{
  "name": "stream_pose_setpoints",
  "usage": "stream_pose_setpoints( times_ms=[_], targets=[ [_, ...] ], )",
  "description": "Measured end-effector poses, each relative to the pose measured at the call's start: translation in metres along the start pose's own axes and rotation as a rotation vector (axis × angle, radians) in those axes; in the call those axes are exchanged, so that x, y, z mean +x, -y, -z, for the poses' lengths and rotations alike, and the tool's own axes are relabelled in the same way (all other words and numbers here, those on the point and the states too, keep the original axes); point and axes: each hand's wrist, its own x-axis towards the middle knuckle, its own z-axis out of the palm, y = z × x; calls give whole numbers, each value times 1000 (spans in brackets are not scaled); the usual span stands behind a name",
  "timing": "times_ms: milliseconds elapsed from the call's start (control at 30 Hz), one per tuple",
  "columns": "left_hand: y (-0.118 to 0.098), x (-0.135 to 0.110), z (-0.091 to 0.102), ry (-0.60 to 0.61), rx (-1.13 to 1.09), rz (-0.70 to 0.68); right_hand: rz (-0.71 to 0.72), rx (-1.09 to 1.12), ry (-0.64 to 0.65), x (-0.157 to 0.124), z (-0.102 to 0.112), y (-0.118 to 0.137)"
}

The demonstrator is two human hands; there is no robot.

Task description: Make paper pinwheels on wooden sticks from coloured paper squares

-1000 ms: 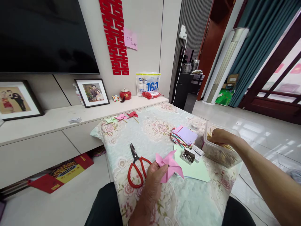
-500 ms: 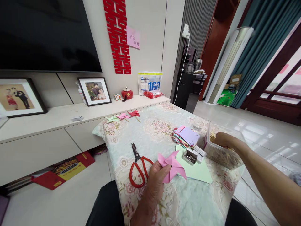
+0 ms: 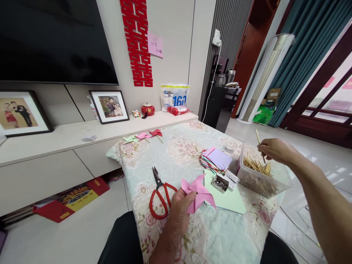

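Observation:
My left hand (image 3: 180, 207) pinches a folded pink paper pinwheel (image 3: 198, 192) just above the flowered tablecloth (image 3: 189, 154). My right hand (image 3: 275, 149) is raised over a clear plastic box (image 3: 261, 179) full of thin wooden sticks, and its fingers are closed on one wooden stick (image 3: 259, 143) that points upward. Red-handled scissors (image 3: 159, 194) lie left of the pinwheel. A small open box of metal pins (image 3: 220, 183) rests on a pale green paper sheet (image 3: 229, 196) between my hands.
A stack of coloured paper squares (image 3: 217, 159) lies behind the pin box. Three finished pinwheels (image 3: 143, 137) lie at the table's far edge. A low wall shelf (image 3: 68, 135) carries framed photos, a red pot (image 3: 147, 109) and a white bag (image 3: 174, 97). Tiled floor lies to the right.
My right hand has come up out of the stick box with one stick pinched in its fingers. My left hand still holds the pink pinwheel in the same place.

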Motion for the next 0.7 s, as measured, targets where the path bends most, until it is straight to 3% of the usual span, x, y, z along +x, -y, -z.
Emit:
stream_pose_setpoints(
  times_ms=[100, 167, 233, 333, 400, 533, 700],
  targets=[
    [-7, -3, -3, 14, -43, -28, 19, 155, 162, -42, -14, 37],
    [-11, -5, -3, -19, -66, -47, 46, 519, 418, -77, -41, 64],
    [-13, -6, -3, -63, -68, -61, 36, 722, 571, -109, -74, 88],
    [-13, -5, -2, -58, -42, -73, 13, 876, 653, -143, -117, 110],
    [-11, -5, -2, -9, -32, -72, 23, 913, 715, -154, -135, 119],
    [-5, -4, -3, 50, -38, -72, 60, 970, 744, -162, -145, 126],
    [-2, 0, -1, -25, -62, -136, 192, 920, 936, -150, -127, 105]
  ],
)
